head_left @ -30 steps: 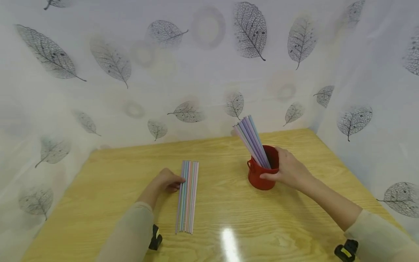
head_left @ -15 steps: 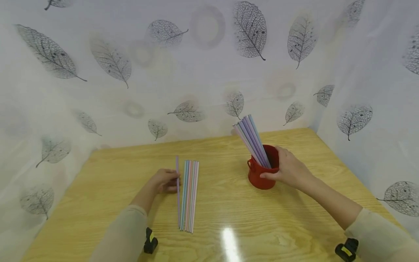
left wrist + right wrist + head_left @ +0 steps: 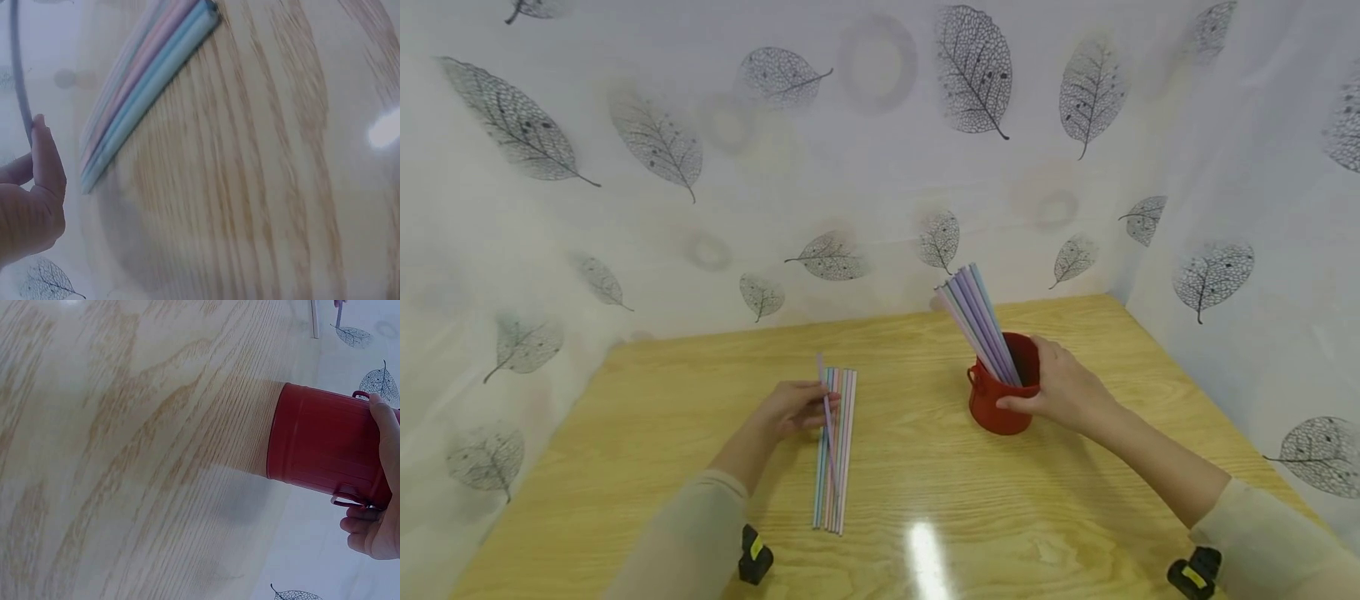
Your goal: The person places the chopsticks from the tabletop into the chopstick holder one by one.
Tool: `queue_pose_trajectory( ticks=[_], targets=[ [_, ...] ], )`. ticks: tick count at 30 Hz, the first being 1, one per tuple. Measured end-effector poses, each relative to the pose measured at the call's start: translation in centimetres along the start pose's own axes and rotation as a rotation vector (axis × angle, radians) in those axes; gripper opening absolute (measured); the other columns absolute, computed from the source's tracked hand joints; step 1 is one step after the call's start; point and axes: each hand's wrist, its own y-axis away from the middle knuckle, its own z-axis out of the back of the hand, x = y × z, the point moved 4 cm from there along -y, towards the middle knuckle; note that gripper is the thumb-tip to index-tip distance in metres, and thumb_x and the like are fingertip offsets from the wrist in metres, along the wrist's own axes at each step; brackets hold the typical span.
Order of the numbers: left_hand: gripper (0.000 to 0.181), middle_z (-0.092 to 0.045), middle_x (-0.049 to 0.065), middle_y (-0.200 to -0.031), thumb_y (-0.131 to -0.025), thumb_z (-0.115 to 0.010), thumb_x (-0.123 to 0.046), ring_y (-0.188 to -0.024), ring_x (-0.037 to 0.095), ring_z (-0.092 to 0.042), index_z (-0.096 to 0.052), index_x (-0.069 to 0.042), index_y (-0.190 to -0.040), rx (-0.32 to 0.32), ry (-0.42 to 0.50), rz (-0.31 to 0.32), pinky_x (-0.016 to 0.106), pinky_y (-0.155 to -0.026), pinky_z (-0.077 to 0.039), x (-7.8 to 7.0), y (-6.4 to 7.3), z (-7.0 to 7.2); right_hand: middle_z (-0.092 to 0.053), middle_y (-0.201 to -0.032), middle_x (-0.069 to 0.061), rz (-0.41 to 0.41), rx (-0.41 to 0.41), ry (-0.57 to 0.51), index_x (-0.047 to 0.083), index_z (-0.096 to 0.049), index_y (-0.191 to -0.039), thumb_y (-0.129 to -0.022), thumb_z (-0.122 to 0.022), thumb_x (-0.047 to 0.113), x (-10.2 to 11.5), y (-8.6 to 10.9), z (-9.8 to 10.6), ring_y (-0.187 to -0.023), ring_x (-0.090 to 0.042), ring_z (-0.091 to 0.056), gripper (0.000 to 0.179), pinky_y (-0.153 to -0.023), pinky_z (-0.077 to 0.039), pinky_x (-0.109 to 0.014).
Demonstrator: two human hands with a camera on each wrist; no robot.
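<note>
My left hand (image 3: 796, 408) pinches a purple drinking straw (image 3: 831, 433) above a row of pastel straws (image 3: 847, 467) lying side by side on the table. The left wrist view has the held straw (image 3: 19, 69) rising from the fingertips, apart from the blue and pink straws (image 3: 150, 69). To the right, a small red metal bucket (image 3: 996, 412) stands upright with a leaning bunch of straws (image 3: 976, 325) in it. My right hand (image 3: 1067, 392) grips the bucket's rim from the right, thumb in front. In the right wrist view the bucket (image 3: 325, 440) shows its two side handles.
The wooden table (image 3: 910, 467) ends at a white curtain (image 3: 880, 167) with a leaf print, behind and at both sides. Table surface lies between the row of straws and the bucket. A bright light reflection (image 3: 927, 558) falls near the front.
My left hand has drawn the purple straw off the left end of the row, lifted it, and brought it back rightward over the other straws. The right hand and bucket stay put.
</note>
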Motion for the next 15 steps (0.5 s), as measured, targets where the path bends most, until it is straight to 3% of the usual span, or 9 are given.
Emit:
queue_pose_trajectory(
  ticks=[6,10,15],
  targets=[
    [0.041,-0.070,0.004,-0.081,-0.099,-0.047,-0.007,-0.075,0.011,-0.068,-0.038,0.013,-0.134,-0.026,0.053,-0.036,0.030,-0.085,-0.057,-0.7,0.3,-1.6,-0.048,-0.126,-0.032,0.007,-0.002,-0.001,-0.011,-0.028,-0.137,-0.068,-0.074,0.063,0.1,0.1,-0.1,-0.113,-0.044,-0.048,0.111,-0.087,-0.051,-0.059],
    [0.044,-0.067,0.015,-0.104,-0.099,-0.047,-0.009,-0.081,0.011,-0.068,-0.035,0.011,-0.137,-0.065,0.110,-0.085,0.032,-0.092,-0.054,-1.5,0.8,-3.0,-0.049,-0.124,-0.032,0.014,-0.008,0.003,-0.011,-0.029,-0.136,-0.068,-0.074,0.063,0.2,0.2,0.0,-0.111,-0.043,-0.050,0.110,-0.086,-0.052,-0.059],
    [0.044,-0.049,0.027,-0.133,-0.101,-0.044,-0.010,-0.089,0.013,-0.067,-0.034,0.009,-0.139,-0.125,0.192,-0.152,0.028,-0.089,-0.055,-2.7,1.4,-4.6,-0.049,-0.124,-0.031,0.014,-0.012,0.003,-0.011,-0.030,-0.136,-0.068,-0.074,0.063,0.2,0.1,0.0,-0.111,-0.043,-0.050,0.111,-0.086,-0.052,-0.058]
  ],
)
